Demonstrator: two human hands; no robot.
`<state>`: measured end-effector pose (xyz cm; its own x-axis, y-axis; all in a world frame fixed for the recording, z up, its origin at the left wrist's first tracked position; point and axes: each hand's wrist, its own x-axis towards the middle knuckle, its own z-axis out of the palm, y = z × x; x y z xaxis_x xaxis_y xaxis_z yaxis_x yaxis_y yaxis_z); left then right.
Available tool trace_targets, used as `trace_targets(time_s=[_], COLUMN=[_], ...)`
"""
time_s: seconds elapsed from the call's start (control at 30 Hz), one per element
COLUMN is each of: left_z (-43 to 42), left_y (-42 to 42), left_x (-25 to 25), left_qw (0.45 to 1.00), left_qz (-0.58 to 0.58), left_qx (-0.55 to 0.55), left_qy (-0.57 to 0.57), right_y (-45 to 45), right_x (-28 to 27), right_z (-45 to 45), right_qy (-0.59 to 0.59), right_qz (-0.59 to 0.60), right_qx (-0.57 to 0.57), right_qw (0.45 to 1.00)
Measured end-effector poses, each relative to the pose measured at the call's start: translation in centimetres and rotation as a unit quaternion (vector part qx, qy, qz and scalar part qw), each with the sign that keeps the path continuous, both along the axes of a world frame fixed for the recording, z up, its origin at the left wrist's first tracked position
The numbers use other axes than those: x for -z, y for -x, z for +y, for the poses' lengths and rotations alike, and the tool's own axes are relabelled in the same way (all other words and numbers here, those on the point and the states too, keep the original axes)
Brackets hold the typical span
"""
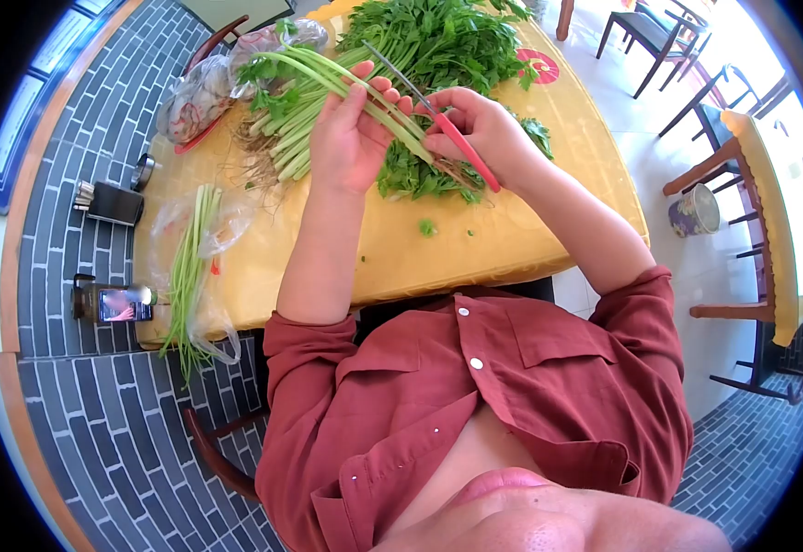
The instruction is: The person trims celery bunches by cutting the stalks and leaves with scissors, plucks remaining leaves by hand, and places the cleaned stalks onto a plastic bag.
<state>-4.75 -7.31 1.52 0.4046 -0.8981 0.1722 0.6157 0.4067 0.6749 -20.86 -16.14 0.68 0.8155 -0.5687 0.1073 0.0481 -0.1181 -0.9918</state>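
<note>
My left hand (351, 138), palm up with its fingers curled, holds several pale green celery stalks (378, 109) above the yellow table. Their leafy tops point to the upper left, and their brown roots hang by my right wrist. My right hand (480, 133) grips a pair of scissors (464, 152) with red handles. The metal blades reach up and left past the stalks, and they look close together. Its fingertips also touch the root end of the stalks. Behind my hands lies a big heap of leafy celery (447, 41), with a row of rooted stalks (291, 138) beside it.
Trimmed stalks (195, 267) lie on a clear plastic bag (229, 230) at the table's left edge. Plastic-wrapped dishes (197, 101) stand at the back left. A phone (126, 304) and a dark holder (114, 203) are beyond that edge. Chairs (650, 46) and a bin (694, 212) stand right.
</note>
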Motion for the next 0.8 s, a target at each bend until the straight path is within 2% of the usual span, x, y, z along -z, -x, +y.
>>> trace_targets(time_s=[0.13,0.23,0.27,0.37,0.43,0.53,0.63,0.73,0.8], left_z=[0.1,0.3,0.4,0.3,0.1,-0.3,-0.3,0.1,0.4], left_y=[-0.3,-1.2,-1.5,-2.2,-2.0,-0.6,1.5,3.1,3.8], left_x=[-0.1,-0.7,-0.9,-1.0,-1.6,-2.3,-2.7,-2.2,-1.8], left_qw=[0.998,0.996,0.994,0.987,0.978,0.962,0.946,0.933,0.928], left_qz=[0.014,0.016,0.014,0.019,-0.009,-0.036,-0.078,-0.107,-0.122], left_qx=[0.02,-0.002,-0.015,-0.054,-0.111,-0.192,-0.257,-0.296,-0.305], left_qy=[0.05,0.093,0.106,0.148,0.175,0.189,0.183,0.174,0.175], right_y=[0.0,1.4,2.6,7.1,8.1,7.0,4.9,3.0,2.5], right_x=[-0.2,-0.8,-1.4,-2.4,-1.1,0.7,1.7,1.4,1.0], right_z=[0.1,-0.3,-0.1,1.7,3.5,6.7,7.1,7.1,6.9], right_qy=[0.058,0.087,0.159,-0.014,-0.14,-0.205,-0.301,-0.315,-0.31], right_qz=[0.022,-0.084,-0.071,-0.1,-0.102,0.057,0.014,-0.024,-0.024], right_qx=[0.023,0.089,0.119,-0.05,-0.184,-0.13,-0.12,-0.078,-0.096], right_qw=[0.998,0.989,0.977,0.994,0.968,0.968,0.946,0.946,0.946])
